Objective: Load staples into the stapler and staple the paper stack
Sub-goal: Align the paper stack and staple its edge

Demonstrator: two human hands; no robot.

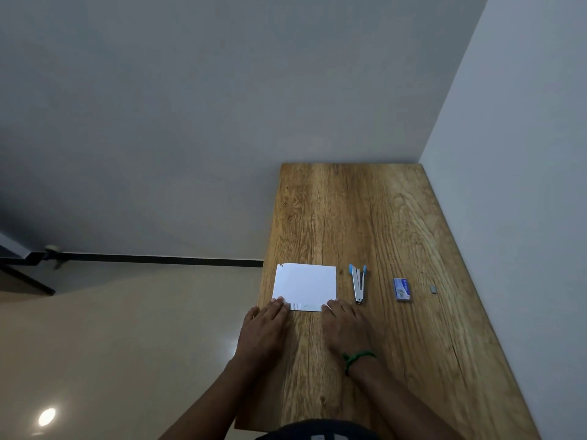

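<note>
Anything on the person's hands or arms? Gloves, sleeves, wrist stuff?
The left hand and right hand are bare, with no gloves, and no sleeves show in view. The only thing worn is a green wristband on the right wrist. It looks cord-like, with a knotted or loose end sticking out. Rings are too small to tell.

counter (365, 217): wood with strong, wavy grain, matt with a faint sheen
paper stack (305, 285): white paper, smooth and matt (a little print shows at the near edge)
stapler (359, 282): bare silvery metal, slightly shiny, with light blue plastic parts at the far end
staple box (401, 289): printed blue and white card, smooth
staple strip (433, 289): small grey metal piece, dull
wristband (357, 358): green cord or thread, knotted
floor (127, 344): pale and glossy, mirroring a lamp
wall (190, 122): plain, matt paint
</note>
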